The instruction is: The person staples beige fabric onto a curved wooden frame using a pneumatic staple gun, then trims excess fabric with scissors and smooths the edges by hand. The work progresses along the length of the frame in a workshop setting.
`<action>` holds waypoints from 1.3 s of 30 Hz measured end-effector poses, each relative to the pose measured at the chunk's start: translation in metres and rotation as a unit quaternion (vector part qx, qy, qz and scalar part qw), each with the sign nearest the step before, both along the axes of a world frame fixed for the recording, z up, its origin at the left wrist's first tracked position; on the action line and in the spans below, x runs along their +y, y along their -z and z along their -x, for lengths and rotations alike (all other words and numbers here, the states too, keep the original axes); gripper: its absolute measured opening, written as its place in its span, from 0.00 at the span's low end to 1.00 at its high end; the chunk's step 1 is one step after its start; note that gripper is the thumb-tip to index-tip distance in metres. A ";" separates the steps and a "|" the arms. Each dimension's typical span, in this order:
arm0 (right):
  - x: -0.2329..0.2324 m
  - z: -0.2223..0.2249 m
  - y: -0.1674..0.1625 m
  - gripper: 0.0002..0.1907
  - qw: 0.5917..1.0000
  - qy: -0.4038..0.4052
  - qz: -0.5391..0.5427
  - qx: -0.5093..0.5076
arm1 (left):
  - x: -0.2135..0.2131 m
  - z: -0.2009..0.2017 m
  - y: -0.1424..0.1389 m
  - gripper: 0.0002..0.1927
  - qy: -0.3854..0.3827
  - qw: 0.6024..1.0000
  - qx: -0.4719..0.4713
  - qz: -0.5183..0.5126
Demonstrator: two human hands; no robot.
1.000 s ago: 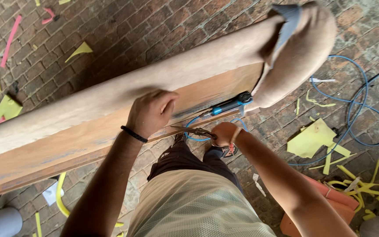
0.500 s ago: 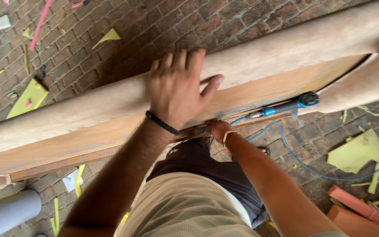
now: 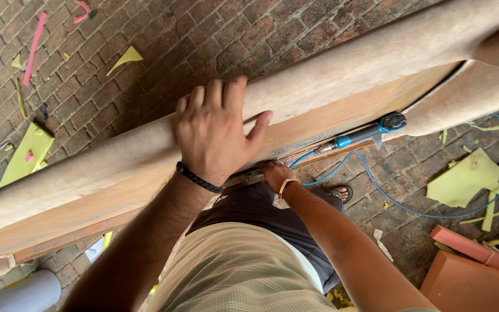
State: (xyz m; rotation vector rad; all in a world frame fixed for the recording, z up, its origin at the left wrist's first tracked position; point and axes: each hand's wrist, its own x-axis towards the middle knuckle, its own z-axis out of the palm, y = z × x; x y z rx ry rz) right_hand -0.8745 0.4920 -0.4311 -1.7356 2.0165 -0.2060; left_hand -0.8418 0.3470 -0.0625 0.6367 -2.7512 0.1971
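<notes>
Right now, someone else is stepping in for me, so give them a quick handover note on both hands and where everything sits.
Left hand: spread flat on top of the tan fabric-covered padded frame, pressing the fabric down; a dark braided band is on its wrist.
Right hand: low under the frame's edge by the wooden rail; what it grips cannot be seen.
Blue air tool rests against the wooden underside, its blue hose trailing over the brick floor.
Done: fabric is wrapped over the top.
Left: the fabric's lower edge is not visibly fastened.
Yellow foam scraps lie around.
</notes>
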 end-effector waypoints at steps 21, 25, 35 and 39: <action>0.104 0.264 -0.369 0.35 0.636 0.508 0.580 -0.012 | 0.059 0.316 -0.038 0.24 0.433 0.769 0.013 -0.470; 0.099 0.274 -0.366 0.26 0.628 0.596 0.498 0.052 | 0.064 0.374 -0.020 0.30 0.526 0.740 0.061 -0.414; 0.102 0.286 -0.337 0.11 0.526 0.637 0.563 0.033 | 0.075 0.433 -0.018 0.11 0.565 0.733 0.009 -0.378; 0.106 0.281 -0.342 0.13 0.538 0.621 0.564 0.084 | 0.088 0.456 -0.026 0.09 0.538 0.691 -0.111 -0.469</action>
